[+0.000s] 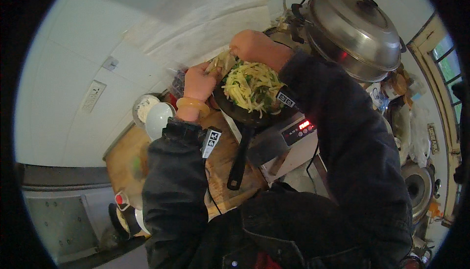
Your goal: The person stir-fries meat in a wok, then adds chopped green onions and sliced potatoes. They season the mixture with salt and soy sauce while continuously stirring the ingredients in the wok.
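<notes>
A: While I watch remotely, what shows, left to right?

B: I see the left hand (199, 82) and right hand (250, 45) pinching a crinkled clear plastic bag (221, 63) over the black frying pan (245, 115) heaped with pale shredded vegetables (252, 84).

A: Risks?

B: I judge shreds could spill past the rim; sleeves hang near the induction cooker (293, 134).

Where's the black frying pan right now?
In the head view, the black frying pan sits centre on the induction cooker, under both hands, its handle pointing toward the person.
</notes>
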Demonstrator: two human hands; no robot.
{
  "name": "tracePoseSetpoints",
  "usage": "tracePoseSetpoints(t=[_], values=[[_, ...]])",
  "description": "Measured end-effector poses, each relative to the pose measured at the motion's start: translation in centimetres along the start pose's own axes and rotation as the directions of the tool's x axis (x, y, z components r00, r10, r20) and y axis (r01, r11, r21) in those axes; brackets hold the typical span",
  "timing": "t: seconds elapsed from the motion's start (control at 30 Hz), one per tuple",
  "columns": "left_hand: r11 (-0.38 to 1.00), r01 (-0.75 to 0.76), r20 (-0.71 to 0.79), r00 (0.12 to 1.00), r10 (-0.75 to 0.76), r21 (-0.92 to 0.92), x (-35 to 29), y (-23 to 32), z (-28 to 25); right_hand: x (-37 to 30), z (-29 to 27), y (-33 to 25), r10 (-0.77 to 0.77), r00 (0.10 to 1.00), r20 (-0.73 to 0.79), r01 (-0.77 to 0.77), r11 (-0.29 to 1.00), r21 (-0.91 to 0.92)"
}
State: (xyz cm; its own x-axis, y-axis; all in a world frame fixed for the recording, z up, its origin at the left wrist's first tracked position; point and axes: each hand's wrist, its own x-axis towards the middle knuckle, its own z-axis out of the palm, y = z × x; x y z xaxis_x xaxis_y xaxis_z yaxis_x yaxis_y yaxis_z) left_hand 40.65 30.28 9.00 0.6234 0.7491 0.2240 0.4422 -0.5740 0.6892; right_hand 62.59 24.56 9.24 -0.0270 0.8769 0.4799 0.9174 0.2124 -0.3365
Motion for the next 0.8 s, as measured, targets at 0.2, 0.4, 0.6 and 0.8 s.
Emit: tracePoseSetpoints(t=[0.2,0.4,0.6,0.8], values=[[0.998,0.067,0.068,0.996,-0.066,-0.014,0.0,0.6,0.7,-1.0,-0.9,0.4,0.066,0.985,0.157,-0.044,0.990,-0.137],[0.996,-0.069,0.056,0.996,0.066,0.054,-0.5,0.3,1.1,-1.9,-1.1,0.0,0.060,0.980,0.189,-0.033,0.989,-0.144],[0.998,0.054,0.131,0.990,-0.053,-0.007,-1.1,-0.3,0.6,-2.2,-0.2,-0.2,0.089,0.976,0.199,-0.072,0.993,-0.089],[0.967,0.197,0.193,0.967,-0.165,-0.163,-2.2,-1.0,0.5,-1.8,0.7,-1.0,0.074,0.953,0.294,-0.050,0.995,-0.086]])
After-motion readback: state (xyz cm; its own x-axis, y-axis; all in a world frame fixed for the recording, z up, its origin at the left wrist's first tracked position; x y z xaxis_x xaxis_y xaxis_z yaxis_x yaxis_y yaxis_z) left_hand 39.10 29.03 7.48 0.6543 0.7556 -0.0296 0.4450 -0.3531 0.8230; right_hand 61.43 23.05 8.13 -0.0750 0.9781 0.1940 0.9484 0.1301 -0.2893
